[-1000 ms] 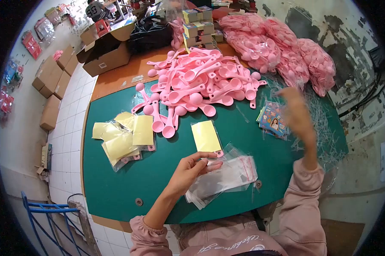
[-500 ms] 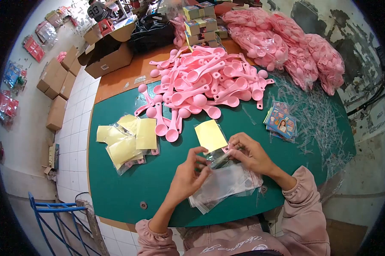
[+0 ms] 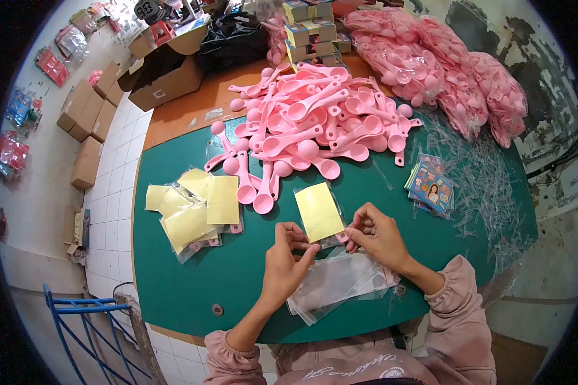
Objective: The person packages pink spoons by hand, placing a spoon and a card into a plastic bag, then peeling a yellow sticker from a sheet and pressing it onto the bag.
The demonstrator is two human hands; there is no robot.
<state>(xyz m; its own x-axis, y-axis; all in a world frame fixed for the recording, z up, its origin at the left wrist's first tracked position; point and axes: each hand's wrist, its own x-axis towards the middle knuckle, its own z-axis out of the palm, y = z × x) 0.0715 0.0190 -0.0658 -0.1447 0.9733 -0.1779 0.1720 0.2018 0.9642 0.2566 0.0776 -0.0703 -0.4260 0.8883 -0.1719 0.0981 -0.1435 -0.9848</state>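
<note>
Green matting (image 3: 173, 269) covers the near part of the worktable, with bare orange board beyond it toward the far left, and white floor tiles run along the left side. Both hands work at the near middle of the mat. The left hand (image 3: 282, 260) has its fingers curled, thumb and fingertips pinching the near left corner of a clear packet with a yellow card (image 3: 319, 212) inside. The right hand (image 3: 377, 236) is also curled, its fingertips pinching the packet's near right corner, where a bit of pink handle shows. The packet lies flat on the mat just beyond the two hands. Under and between the wrists sits a loose stack of empty clear bags (image 3: 343, 282), touching the right hand.

To the left, near but apart, lies a cluster of finished yellow-card packets (image 3: 189, 212). Beyond the held packet spreads a big heap of pink scoops (image 3: 314, 122), a few lying just beside the packet's far edge. On the right sits a small stack of printed cards (image 3: 431, 189) amid scattered clear plastic strips (image 3: 487, 186). Bagged pink scoops (image 3: 443, 70) pile at the far right, and brown cartons (image 3: 164, 74) stand at the far left.
</note>
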